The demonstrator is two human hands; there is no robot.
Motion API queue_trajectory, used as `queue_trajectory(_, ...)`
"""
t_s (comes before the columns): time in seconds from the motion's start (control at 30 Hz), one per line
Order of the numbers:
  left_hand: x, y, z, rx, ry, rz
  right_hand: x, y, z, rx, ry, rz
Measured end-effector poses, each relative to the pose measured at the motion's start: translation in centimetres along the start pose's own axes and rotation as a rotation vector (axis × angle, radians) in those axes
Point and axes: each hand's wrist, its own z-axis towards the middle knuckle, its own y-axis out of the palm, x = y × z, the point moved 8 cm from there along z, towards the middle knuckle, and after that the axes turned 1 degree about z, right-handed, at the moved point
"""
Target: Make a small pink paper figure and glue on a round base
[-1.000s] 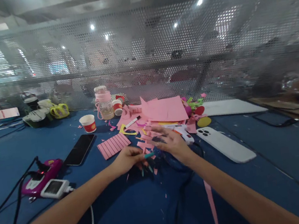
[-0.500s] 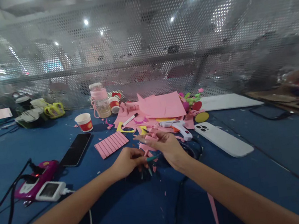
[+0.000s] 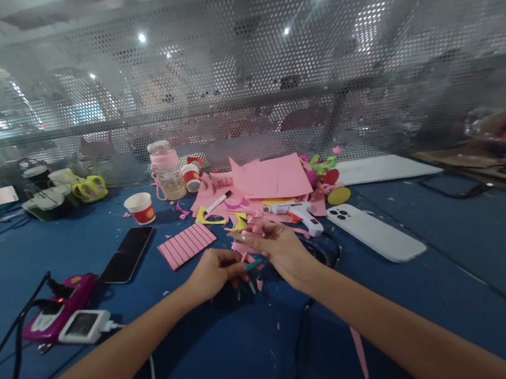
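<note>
My left hand (image 3: 213, 274) is closed in a pinch, with a narrow pink paper strip (image 3: 245, 256) at its fingertips. A long teal pointed tip, seemingly a fingernail, sticks out from the thumb. Close beside it, my right hand (image 3: 284, 251) curls its fingers around a small pink paper piece (image 3: 257, 229); part of this is hidden by the fingers. Pink paper scraps (image 3: 260, 284) lie below and between the hands. A white glue gun (image 3: 307, 216) rests just beyond the right hand. Left of the hands lies a pink paper rectangle (image 3: 188, 245) marked with parallel lines.
Pink sheets (image 3: 274, 177) and a marker (image 3: 217, 203) lie behind. Further left are a paper cup (image 3: 140, 209), a pink-lidded bottle (image 3: 167, 174), a black phone (image 3: 128, 255) and a purple power strip (image 3: 61, 307) with cables. A white phone (image 3: 376, 234) lies right.
The whole view has shifted slightly. Both hands stay close together in nearly the same pose, with only small finger movement.
</note>
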Motion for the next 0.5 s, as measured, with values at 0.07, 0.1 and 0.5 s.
queue_trajectory(0.07,-0.03,-0.03,0.01,0.006,-0.002,0.006,0.12,-0.10,0.01,0.009,0.016,0.006)
queue_trajectory(0.1,-0.05,-0.04,0.01,0.007,-0.003,0.009,0.19,-0.12,0.00,0.010,0.024,0.010)
queue_trajectory(0.5,-0.22,-0.15,0.08,0.010,0.020,0.022,0.19,0.61,-0.10,-0.073,0.065,0.017)
